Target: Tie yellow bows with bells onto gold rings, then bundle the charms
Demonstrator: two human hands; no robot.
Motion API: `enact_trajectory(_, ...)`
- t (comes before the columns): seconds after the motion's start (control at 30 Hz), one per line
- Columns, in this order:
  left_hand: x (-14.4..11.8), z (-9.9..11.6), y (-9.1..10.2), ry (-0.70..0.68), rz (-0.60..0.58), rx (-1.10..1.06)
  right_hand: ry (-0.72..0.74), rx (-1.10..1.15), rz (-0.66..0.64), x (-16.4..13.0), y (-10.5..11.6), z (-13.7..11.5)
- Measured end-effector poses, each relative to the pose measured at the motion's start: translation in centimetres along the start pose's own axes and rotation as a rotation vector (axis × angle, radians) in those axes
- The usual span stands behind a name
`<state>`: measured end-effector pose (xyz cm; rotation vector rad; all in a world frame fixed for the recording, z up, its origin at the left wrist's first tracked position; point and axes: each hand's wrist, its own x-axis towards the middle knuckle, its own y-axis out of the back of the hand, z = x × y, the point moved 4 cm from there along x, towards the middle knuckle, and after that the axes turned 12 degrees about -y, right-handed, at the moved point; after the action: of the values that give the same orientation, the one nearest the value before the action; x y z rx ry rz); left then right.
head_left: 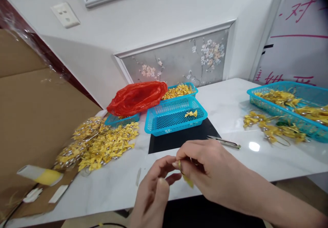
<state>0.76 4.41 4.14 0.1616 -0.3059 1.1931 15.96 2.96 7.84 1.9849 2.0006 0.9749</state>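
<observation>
My right hand [207, 165] is closed in a pinch on a small piece of yellow ribbon [189, 181], which hangs below the fingertips. Most of the piece is hidden behind the fingers. My left hand [157, 183] meets it at the fingertips, fingers loosely curled and the thumb held apart. Beyond the hands, thread snips [225, 142] lie on the white table [123, 183], partly over the edge of a black mat [164, 143]. A blue plastic basket [176, 128] stands on that mat, with one yellow ribbon bow [191, 113] inside.
To the left lies a heap of yellow bows with pearl beads [110, 146], next to a cardboard box [38, 112] and a yellow-white cone [41, 175]. A red plastic bag [135, 98] and another filled basket [193, 88] stand behind. At right, a larger blue basket [289, 113] holds bows.
</observation>
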Motion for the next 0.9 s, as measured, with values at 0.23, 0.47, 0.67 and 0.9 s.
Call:
enact_trajectory(0.23, -0.4, 1.0, -1.0, -0.043, 0.015, 0.3, 0.006, -0.069, 0.109, -0.2, 0.0, -0.2)
enact_trajectory(0.47, -0.3, 0.8, -1.4, -0.019, -0.073, 0.273, 0.069, -0.062, 0.209, -0.7, 0.1, -0.1)
enact_trajectory(0.67, -0.4, -0.1, -1.7, 0.067, 0.023, 0.182, 0.069, 0.042, 0.181, -0.9, 0.2, 0.4)
enact_trajectory(0.9, -0.4, -0.5, -1.2, 0.016, 0.057, 0.183, 0.009, 0.074, 0.07, -0.9, 0.6, 0.9)
